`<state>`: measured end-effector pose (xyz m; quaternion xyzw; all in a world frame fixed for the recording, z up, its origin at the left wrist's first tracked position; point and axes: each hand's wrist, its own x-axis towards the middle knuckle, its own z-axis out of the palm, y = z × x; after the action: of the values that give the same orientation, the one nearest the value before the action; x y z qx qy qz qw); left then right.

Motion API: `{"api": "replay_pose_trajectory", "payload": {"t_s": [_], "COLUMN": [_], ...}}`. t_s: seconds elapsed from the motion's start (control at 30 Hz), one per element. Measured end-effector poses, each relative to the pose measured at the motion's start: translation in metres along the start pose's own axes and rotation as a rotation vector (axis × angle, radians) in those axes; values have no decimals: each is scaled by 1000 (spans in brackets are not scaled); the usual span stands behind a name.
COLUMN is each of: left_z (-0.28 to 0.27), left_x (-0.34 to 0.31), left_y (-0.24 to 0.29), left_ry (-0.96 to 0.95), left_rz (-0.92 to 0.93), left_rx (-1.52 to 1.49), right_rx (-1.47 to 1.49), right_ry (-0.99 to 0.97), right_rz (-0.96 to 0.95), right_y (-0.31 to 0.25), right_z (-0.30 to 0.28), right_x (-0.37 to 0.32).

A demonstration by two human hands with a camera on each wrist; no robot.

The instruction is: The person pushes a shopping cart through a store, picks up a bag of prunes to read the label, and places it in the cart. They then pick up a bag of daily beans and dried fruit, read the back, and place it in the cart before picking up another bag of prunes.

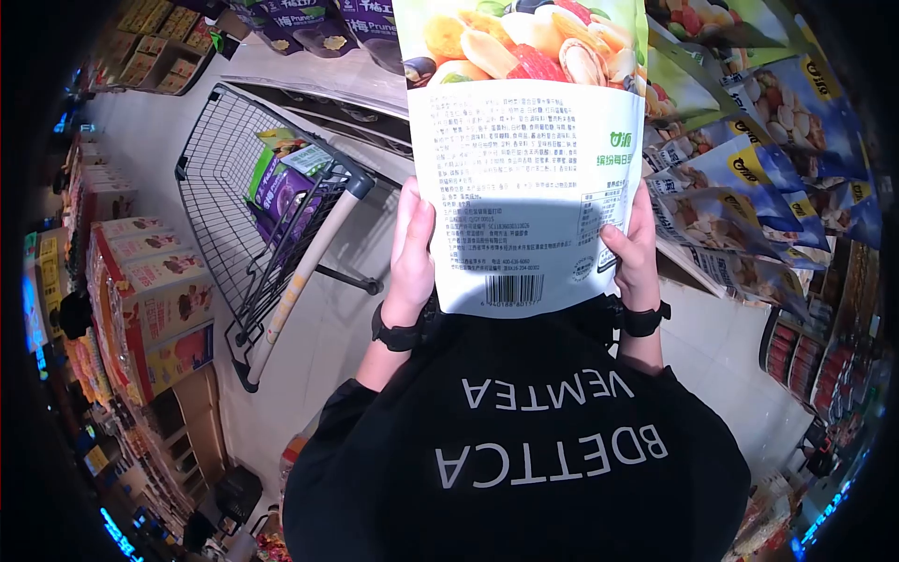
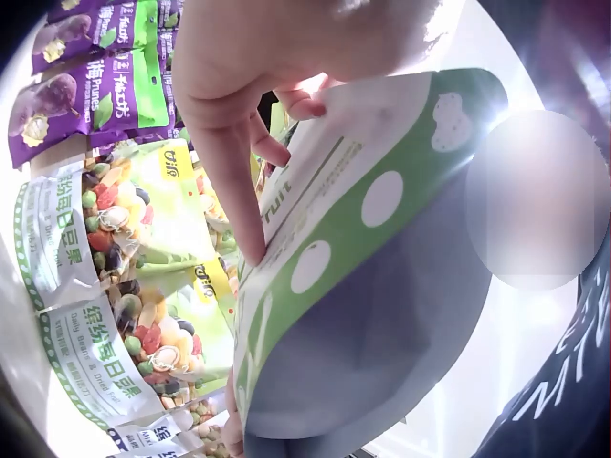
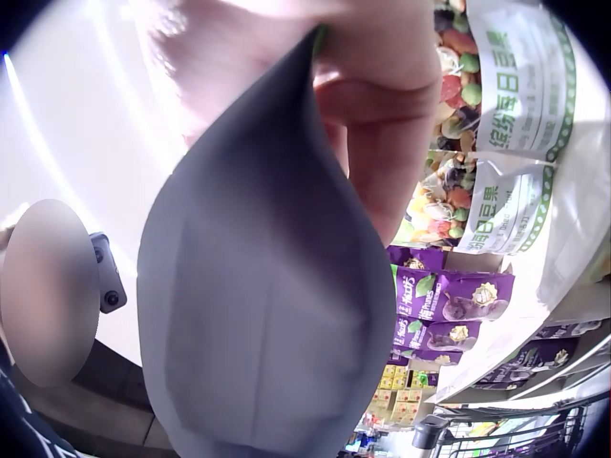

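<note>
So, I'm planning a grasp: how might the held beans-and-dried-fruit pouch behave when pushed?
The beans-and-dried-fruit pouch would probably flex, since its grey bottom gusset spreads into a leaf shape. Its smooth surface, catching the light, may be slightly slippery.

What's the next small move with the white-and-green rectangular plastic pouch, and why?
I'd probably tilt the white-and-green rectangular plastic pouch slightly toward the light, with the left grip and right grip holding its sides. The dense print and barcode face the head camera, which suggests reading, but a grey shadow covers part of the lower text while the text above is bright.
</note>
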<state>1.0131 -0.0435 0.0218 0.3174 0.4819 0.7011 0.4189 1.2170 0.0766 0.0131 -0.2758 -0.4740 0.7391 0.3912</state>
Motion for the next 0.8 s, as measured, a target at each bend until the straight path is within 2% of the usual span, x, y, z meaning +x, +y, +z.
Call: {"api": "replay_pose_trajectory", "payload": {"t_s": [0.27, 0.3, 0.4, 0.47, 0.57, 0.8], "left_z": [-31, -31, -52, -63, -79, -100], "left_x": [15, 17, 20, 23, 25, 26], "left_y": [23, 23, 22, 25, 29, 27], "left_ry": [-47, 12, -76, -71, -86, -59], "left_rz": [-13, -44, -74, -47, -73, -128], "left_rx": [-49, -203, -176, -143, -276, -377], "right_rx": [-58, -70, -94, -103, -117, -174], "right_ry": [15, 26, 30, 41, 63, 69], "right_rz": [14, 8, 12, 38, 40, 51], "right_y": [4, 5, 5, 5, 11, 19], "right_z": [33, 38, 54, 67, 82, 102], "right_x": [11, 13, 17, 20, 20, 28]}}
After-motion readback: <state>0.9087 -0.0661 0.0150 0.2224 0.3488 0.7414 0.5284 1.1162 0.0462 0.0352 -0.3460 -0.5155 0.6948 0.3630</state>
